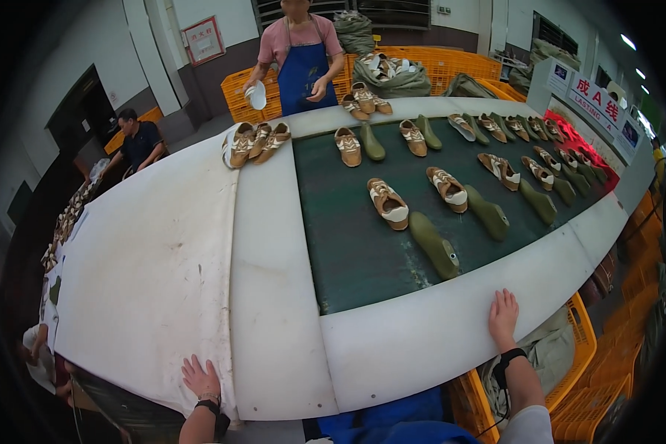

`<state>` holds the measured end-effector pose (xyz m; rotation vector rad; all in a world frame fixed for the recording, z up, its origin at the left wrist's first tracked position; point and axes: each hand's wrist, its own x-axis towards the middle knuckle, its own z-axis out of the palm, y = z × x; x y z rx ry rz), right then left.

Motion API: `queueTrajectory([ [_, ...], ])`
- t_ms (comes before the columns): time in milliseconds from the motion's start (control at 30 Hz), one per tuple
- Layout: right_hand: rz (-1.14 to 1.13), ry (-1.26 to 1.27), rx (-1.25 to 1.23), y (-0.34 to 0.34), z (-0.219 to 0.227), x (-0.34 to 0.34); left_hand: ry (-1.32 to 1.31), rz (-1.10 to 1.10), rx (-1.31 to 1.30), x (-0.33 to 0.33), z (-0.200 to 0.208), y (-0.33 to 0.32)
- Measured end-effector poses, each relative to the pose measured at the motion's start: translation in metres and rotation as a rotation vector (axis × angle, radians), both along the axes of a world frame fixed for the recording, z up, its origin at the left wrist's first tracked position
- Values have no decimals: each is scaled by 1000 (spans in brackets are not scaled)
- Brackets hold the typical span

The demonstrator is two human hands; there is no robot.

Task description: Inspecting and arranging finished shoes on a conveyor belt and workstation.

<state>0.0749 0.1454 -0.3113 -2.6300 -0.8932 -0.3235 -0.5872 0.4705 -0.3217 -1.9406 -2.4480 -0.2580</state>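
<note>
My left hand (201, 378) lies flat, fingers spread, near the front edge of the cloth-covered table (148, 274). Resting on the white border (414, 340) of the conveyor, my right hand (503, 320) is stretched out with nothing in it. Past it, on the dark green belt (348, 259), a green shoe last (434, 246) is the nearest piece, beside a brown and white sneaker (388, 203). Another sneaker (447, 189) and another last (487, 212) lie farther right. Several more such sneakers and lasts stand in rows toward the far right.
Three or so sneakers (256, 144) sit at the table's far end, others (363, 101) on the far border. Across stands a person in a blue apron (303, 80), holding a white object (256, 96). Yellow crates (583, 333) flank my right side. Another person (139, 140) sits at left.
</note>
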Motion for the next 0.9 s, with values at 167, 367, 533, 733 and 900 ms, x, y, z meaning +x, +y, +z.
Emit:
queueTrajectory([
  [167, 0, -12, -18, 1, -2, -1, -13, -8, 19, -3, -4, 2],
  [367, 0, -19, -16, 2, -4, -3, 16, -18, 25, -4, -2, 4],
  [533, -1, -10, -12, 4, -6, -5, 10, -19, 24, -6, -3, 6],
  [733, -6, -7, -19, 5, -7, -7, -18, -13, 10, -7, 0, 7],
  [900, -7, -12, -23, 5, -8, -8, -25, -10, -2, -12, -1, 8],
])
